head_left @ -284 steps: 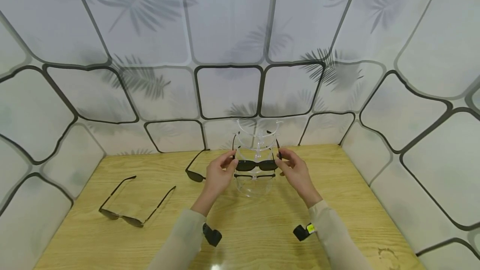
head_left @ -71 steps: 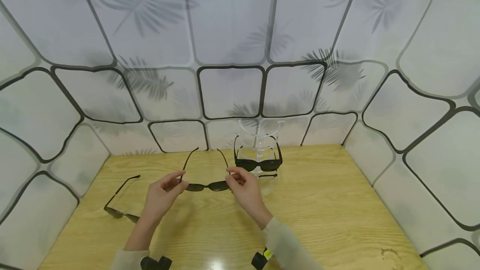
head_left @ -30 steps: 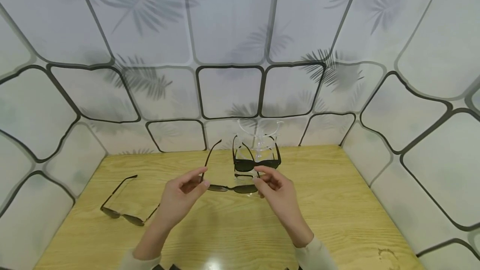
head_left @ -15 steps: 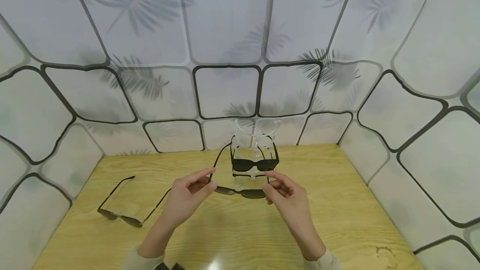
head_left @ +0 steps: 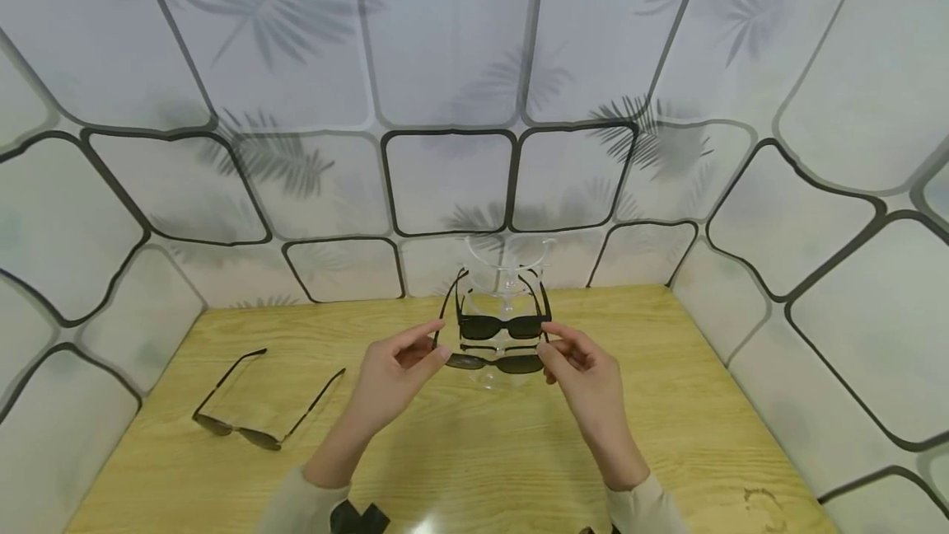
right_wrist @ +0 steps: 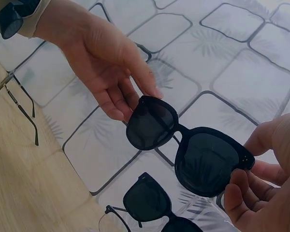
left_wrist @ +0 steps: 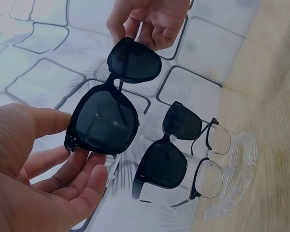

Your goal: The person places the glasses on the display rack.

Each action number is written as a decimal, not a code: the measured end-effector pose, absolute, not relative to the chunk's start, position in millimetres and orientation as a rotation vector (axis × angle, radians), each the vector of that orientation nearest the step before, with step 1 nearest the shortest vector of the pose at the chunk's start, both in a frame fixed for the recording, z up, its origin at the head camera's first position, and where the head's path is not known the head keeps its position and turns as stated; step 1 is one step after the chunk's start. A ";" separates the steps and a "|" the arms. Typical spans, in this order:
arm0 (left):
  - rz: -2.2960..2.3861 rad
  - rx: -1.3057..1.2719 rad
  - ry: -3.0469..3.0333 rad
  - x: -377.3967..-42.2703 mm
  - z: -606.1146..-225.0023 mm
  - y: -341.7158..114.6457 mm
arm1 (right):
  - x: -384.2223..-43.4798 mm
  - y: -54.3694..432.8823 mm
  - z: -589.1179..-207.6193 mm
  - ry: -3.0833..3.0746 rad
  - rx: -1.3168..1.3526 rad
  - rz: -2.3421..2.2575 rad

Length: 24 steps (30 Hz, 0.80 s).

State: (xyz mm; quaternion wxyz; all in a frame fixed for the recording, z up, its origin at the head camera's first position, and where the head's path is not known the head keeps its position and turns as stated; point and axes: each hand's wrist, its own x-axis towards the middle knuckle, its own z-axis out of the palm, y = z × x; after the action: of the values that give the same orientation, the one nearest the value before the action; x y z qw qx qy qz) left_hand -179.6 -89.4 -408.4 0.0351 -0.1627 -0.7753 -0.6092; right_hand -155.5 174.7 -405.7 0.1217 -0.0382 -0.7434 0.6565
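Note:
In the head view, my left hand (head_left: 396, 373) and right hand (head_left: 586, 377) pinch the two ends of a pair of black sunglasses (head_left: 519, 364), temples pointing away from me. They are raised in front of a clear eyeglass display stand (head_left: 507, 280). Fingers and thumb grip each hinge corner, as the left wrist view shows with the sunglasses (left_wrist: 106, 118) above the others. On the stand sits another pair of black sunglasses (head_left: 482, 327); under it are clear-lens half-rim glasses (left_wrist: 209, 176). The stand's upper tiers carry no glasses.
A third pair of sunglasses (head_left: 259, 438), thin-framed with temples unfolded, lies on the wooden table (head_left: 689, 435) at the left. Patterned cloth walls (head_left: 452, 180) enclose the table at the back and both sides.
Earlier, both hands held the black sunglasses now on the stand. They let go and took another pair from left of it. That pair has moved right and, most recently, up and closer to the stand.

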 end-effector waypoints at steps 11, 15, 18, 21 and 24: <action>-1.828 -0.461 -2.346 -196.8 -409.1 -73.8 | -177.1 181.2 -406.0 -2.123 -0.129 1.917; -1.827 -0.449 -2.325 -201.9 -409.2 -71.2 | -183.9 182.4 -406.1 -2.123 -0.117 1.912; -1.829 -0.441 -2.307 -206.4 -410.2 -69.3 | -190.1 183.1 -407.0 -2.132 -0.111 1.887; -1.839 -0.433 -2.295 -210.8 -409.7 -67.3 | -196.5 184.2 -408.1 -2.134 -0.111 1.870; -1.847 -0.435 -2.289 -214.2 -408.5 -65.8 | -202.9 185.2 -410.0 -2.115 -0.110 1.873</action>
State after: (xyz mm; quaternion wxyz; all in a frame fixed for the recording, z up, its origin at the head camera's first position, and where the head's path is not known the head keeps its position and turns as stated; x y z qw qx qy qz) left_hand -214.2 -65.8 -408.5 0.0842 -0.1457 -0.7672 -0.6190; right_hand -202.9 185.2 -410.0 0.1564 -0.0385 -0.7389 0.6543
